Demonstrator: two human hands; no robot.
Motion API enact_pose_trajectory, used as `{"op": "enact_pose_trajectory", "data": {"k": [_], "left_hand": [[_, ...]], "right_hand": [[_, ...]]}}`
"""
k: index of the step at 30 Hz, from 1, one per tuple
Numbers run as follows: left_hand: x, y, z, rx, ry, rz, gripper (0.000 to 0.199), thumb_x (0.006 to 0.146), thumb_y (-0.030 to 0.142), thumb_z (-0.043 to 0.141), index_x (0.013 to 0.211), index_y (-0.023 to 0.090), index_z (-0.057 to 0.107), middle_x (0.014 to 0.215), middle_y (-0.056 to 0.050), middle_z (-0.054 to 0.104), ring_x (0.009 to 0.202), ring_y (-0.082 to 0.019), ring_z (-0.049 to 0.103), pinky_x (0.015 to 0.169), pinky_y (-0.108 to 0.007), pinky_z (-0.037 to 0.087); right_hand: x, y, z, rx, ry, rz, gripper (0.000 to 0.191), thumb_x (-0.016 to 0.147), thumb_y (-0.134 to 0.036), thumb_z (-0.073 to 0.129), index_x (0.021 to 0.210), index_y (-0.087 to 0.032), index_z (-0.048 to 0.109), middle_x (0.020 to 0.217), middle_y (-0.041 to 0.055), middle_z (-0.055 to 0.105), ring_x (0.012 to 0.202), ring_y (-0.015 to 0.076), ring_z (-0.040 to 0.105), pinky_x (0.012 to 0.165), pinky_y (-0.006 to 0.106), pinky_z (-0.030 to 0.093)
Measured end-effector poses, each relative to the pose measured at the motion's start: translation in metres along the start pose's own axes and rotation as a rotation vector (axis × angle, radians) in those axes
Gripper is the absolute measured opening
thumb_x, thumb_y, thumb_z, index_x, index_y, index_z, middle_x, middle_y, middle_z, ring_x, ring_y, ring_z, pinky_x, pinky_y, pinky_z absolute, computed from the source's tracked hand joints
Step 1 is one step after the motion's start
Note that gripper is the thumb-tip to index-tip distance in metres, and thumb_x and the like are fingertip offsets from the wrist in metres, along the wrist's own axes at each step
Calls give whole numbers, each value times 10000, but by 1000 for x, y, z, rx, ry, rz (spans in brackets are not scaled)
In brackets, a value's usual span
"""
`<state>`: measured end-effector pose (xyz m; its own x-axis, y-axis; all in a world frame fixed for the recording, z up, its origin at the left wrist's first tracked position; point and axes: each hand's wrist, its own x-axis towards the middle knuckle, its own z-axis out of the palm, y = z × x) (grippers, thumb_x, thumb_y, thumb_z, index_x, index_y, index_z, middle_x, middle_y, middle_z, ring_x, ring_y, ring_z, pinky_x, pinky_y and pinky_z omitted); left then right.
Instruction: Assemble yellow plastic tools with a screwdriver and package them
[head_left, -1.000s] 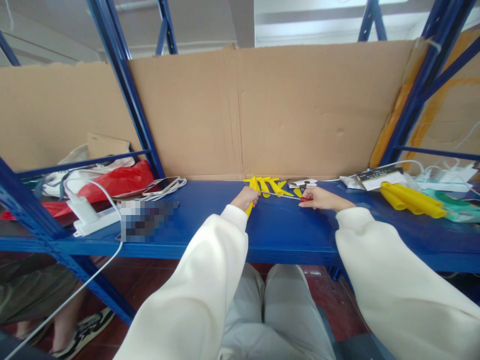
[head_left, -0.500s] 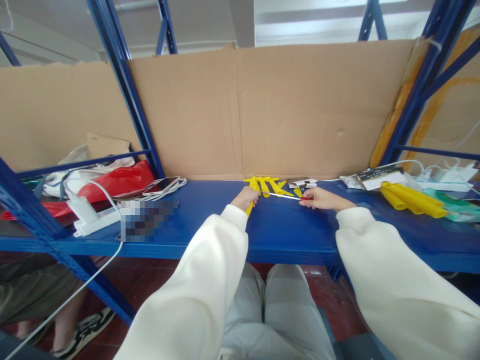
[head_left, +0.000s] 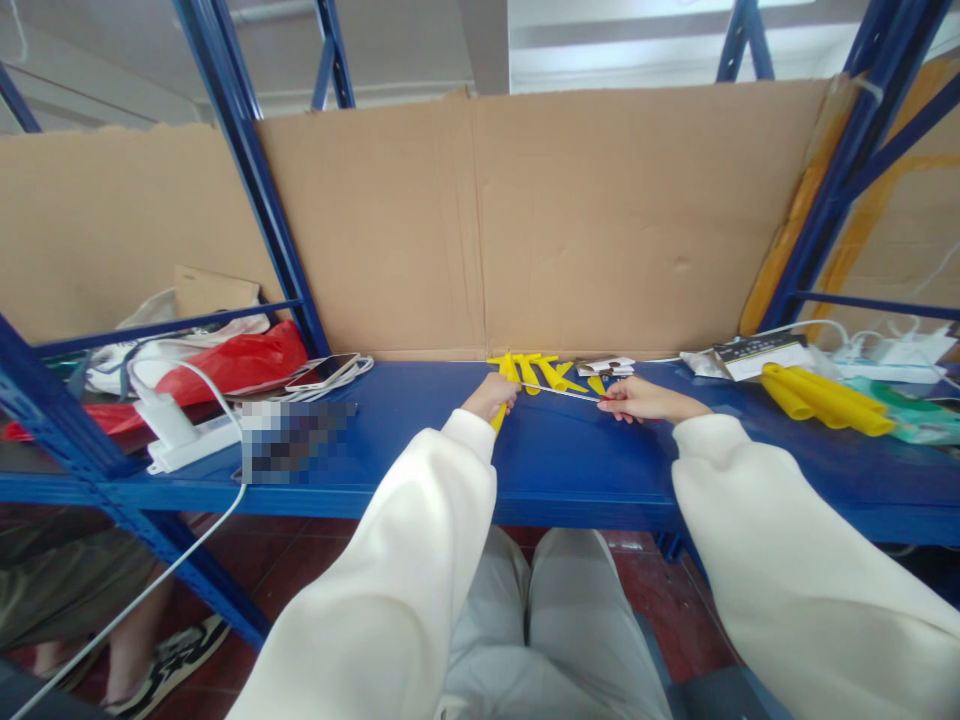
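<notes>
Above the blue shelf, near its back edge, a thin metal rod spans the space between the person's two hands. What has just changed is small: the fingers of the right hand have shifted on the rod's red end, hiding more of it than a second ago, while the left hand has stayed put. For the work, that suggests the rod is being turned or re-gripped at its far end (a judgement; no turning is plainly visible).

The left hand is closed around a yellow piece that shows below its fist, with the rod's other end reaching it; whether the rod enters the piece cannot be told. The right hand pinches the red end.

Counted, that makes one rod, one held yellow piece, and at least four loose yellow pieces overlapping behind the hands. To the right lie about three yellow rolls, pressed together.
</notes>
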<state>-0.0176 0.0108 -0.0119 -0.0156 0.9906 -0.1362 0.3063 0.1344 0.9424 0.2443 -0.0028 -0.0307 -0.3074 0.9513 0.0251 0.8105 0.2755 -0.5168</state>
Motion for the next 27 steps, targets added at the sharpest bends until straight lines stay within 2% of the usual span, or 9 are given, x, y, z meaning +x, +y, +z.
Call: {"op": "enact_pose_trajectory", "data": {"k": [3,9,19,27], "left_hand": [[1,-1,0,-6,-3,-2,151,873,91,665,758,137,579,446,87,407,376,-54,358,420,-191,268],[0,0,-1,18,2,-2,82,910,66,578,862,114,625,450,77,417,390,-68,383,453,-202,303],[-2,2,2,-41,12,33,142,913,64,557,796,142,575,474,80,408,375,-59,364,413,-189,276],[5,-3,1,-51,100,112,175,903,11,501,790,122,575,553,57,495,370,-41,418,410,-178,314]], "right_hand": [[-2,-2,0,2,-5,2,584,729,-788,575,645,-211,545,590,45,621,493,130,524,439,251,375],[0,-1,0,17,5,-5,560,715,-764,612,648,-210,560,586,37,619,508,139,542,470,262,409],[9,10,1,-3,97,-25,329,729,-521,675,707,-196,625,651,49,672,586,178,609,549,286,464],[8,11,-1,-102,165,-61,222,711,-420,658,665,-206,619,613,30,652,646,201,619,605,293,464]]}}
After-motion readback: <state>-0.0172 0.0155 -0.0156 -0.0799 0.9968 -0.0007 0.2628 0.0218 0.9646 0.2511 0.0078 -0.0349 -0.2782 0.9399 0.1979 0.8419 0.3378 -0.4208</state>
